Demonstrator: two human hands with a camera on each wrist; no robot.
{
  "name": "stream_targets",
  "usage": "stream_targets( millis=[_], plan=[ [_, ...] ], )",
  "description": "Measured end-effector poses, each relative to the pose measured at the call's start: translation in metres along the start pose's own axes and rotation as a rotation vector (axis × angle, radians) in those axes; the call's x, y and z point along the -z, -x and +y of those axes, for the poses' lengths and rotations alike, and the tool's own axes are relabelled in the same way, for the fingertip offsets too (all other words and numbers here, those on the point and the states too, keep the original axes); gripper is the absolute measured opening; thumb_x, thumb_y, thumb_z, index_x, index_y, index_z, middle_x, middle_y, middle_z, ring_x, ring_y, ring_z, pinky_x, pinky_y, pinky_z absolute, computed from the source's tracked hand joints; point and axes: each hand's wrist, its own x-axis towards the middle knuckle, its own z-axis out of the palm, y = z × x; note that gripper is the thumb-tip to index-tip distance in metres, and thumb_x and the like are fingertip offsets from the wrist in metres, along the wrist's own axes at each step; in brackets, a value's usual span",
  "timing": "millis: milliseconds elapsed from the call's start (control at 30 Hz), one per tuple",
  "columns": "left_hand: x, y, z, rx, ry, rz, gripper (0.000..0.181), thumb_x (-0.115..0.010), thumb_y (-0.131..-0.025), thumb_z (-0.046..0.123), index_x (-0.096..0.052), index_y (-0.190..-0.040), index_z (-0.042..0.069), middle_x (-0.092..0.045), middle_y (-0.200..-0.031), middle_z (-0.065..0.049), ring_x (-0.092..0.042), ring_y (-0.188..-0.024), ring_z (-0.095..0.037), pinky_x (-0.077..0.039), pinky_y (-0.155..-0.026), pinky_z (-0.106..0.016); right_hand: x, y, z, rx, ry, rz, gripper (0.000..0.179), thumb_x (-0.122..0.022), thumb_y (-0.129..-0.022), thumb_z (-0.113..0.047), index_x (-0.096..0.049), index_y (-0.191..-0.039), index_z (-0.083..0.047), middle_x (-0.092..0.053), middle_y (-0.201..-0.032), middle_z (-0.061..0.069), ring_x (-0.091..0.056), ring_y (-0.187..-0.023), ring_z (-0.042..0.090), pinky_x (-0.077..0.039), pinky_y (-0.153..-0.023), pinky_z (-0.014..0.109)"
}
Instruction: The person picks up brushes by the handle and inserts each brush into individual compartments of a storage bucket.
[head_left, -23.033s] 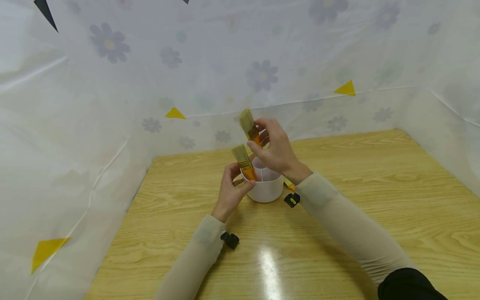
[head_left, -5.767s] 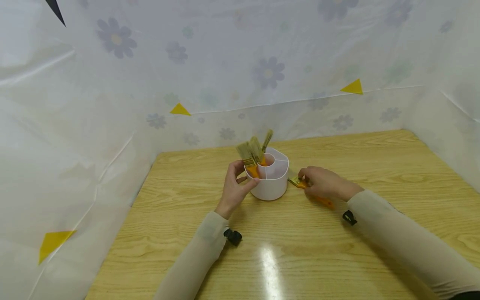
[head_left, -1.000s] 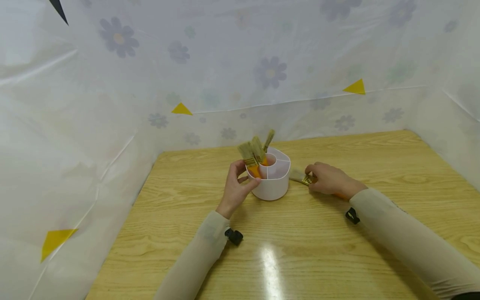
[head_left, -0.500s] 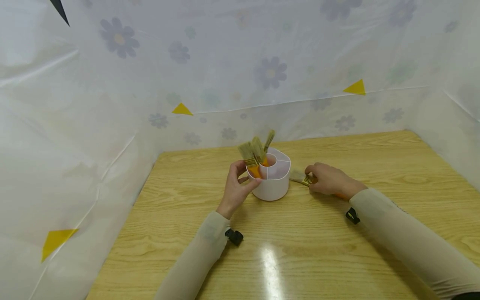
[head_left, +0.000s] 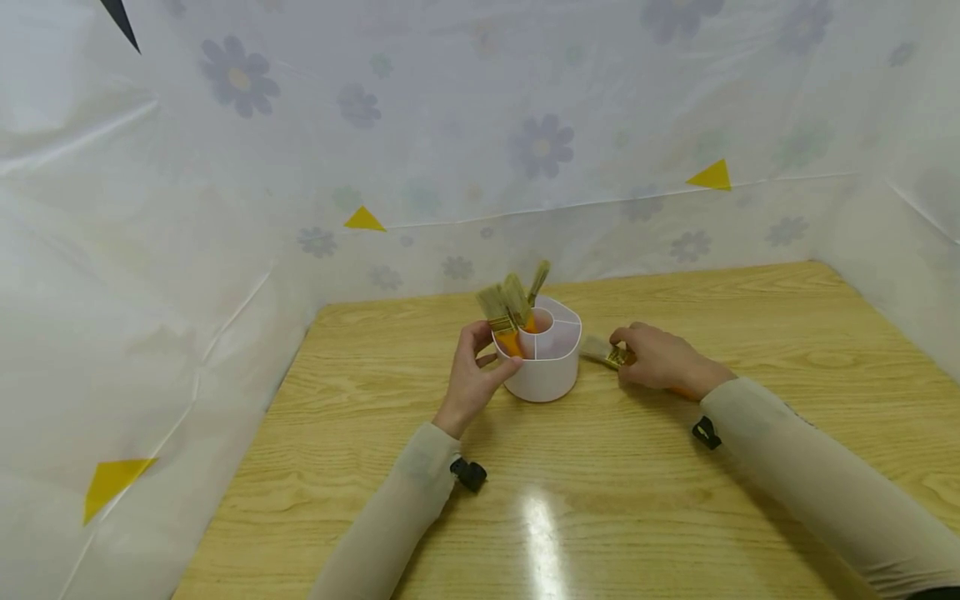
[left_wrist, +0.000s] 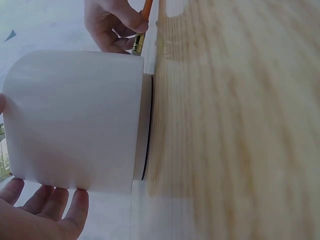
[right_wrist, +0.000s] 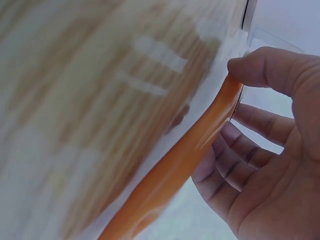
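My left hand (head_left: 471,373) grips the side of a white divided desk organizer (head_left: 542,380), thumb at the near wall and fingers round the left side. In the left wrist view, its fingertips press the organizer's smooth wall (left_wrist: 75,120). Inside stand three bristle-up paintbrushes: a wide one (head_left: 493,308) by my left hand, another (head_left: 516,296) beside it, and a narrower-looking one (head_left: 538,282) at the back. To the right, my right hand (head_left: 663,357) pinches a flat paintbrush (head_left: 597,352) near its metal ferrule, bristles towards the organizer. Its orange handle (right_wrist: 175,165) runs low along the table under the palm.
The organizer stands on a wood-grain table (head_left: 600,500), with a round middle cup and compartments around it. Flower-patterned plastic sheeting (head_left: 450,125) closes off the back and sides. A black wrist camera (head_left: 468,473) sits under the left cuff.
Since the oldest frame, the brush in my right hand has gone into the organizer and that hand has taken another brush on the right. Lately this brush's bristles have turned slightly; my left hand stays put.
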Motion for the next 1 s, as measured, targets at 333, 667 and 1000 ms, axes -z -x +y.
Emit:
stream_targets(
  millis=[333,667,1000],
  plan=[
    [-0.0005,0.0005,0.0011,-0.006,-0.015,0.009,0.062,-0.068,-0.084,0.003,-0.034,-0.135,-0.007,-0.040,-0.136,-0.024,-0.039,-0.128,-0.039,-0.036,-0.101,-0.057,-0.0010,0.0009,0.0034,0.001,0.005,0.036,0.053,-0.067,-0.080,-0.020,-0.054,-0.130,-0.004,-0.056,-0.107,0.010,-0.057,-0.091,0.023,-0.048,-0.074,0.044],
    [-0.0004,-0.0006,0.0004,-0.007,0.009,-0.005,0.062,-0.068,-0.084,0.003,-0.034,-0.135,-0.007,-0.040,-0.136,-0.024,-0.039,-0.128,-0.038,-0.036,-0.102,-0.057,0.0033,0.0049,0.0007,0.023,-0.003,0.074,0.051,-0.066,-0.082,-0.019,-0.054,-0.128,-0.003,-0.055,-0.104,0.009,-0.055,-0.086,0.021,-0.047,-0.072,0.042],
    [-0.0007,-0.0002,-0.0006,-0.013,-0.005,0.011,0.061,-0.069,-0.084,0.003,-0.035,-0.135,-0.006,-0.041,-0.135,-0.023,-0.041,-0.127,-0.038,-0.037,-0.101,-0.057,0.0037,0.0044,0.0002,0.027,-0.017,0.086,0.049,-0.066,-0.085,-0.022,-0.053,-0.130,-0.005,-0.055,-0.105,0.008,-0.054,-0.085,0.020,-0.046,-0.070,0.041]
  ],
)
